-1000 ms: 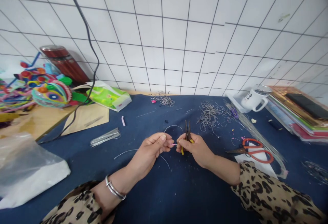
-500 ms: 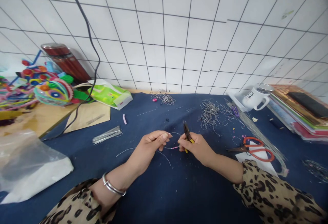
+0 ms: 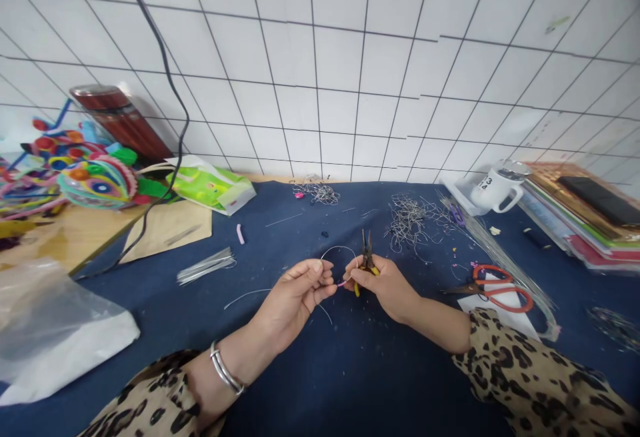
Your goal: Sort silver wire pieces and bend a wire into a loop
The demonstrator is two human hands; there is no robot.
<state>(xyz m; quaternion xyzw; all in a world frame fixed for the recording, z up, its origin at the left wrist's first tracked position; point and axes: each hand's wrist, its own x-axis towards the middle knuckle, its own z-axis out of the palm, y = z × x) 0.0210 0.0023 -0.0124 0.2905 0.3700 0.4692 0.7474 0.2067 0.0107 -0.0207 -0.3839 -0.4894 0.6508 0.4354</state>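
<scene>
Between my hands a thin wire [image 3: 340,247] bends in an arc, with small pink beads [image 3: 343,284] on its lower part. My left hand [image 3: 303,287] is closed, pinching the wire between thumb and fingers. In my right hand [image 3: 383,284] lies a pair of yellow-handled pliers [image 3: 367,257], jaws pointing away from me and slightly apart. The fingertips of that hand also touch the wire loop. Loose wire pieces [image 3: 245,295] lie on the cloth beside and below my left hand.
A wire bundle [image 3: 206,266] lies left, a tangled wire heap [image 3: 407,220] behind right. Orange-handled scissors [image 3: 503,290] rest on white paper at right, near long wires [image 3: 520,267], a white mug [image 3: 500,187] and stacked books [image 3: 580,224]. A plastic bag [image 3: 65,330] sits at left.
The wire's arc now stands higher and rounder between my hands. The pliers have turned more upright with jaws parted, and my left fingers have shifted toward the beads.
</scene>
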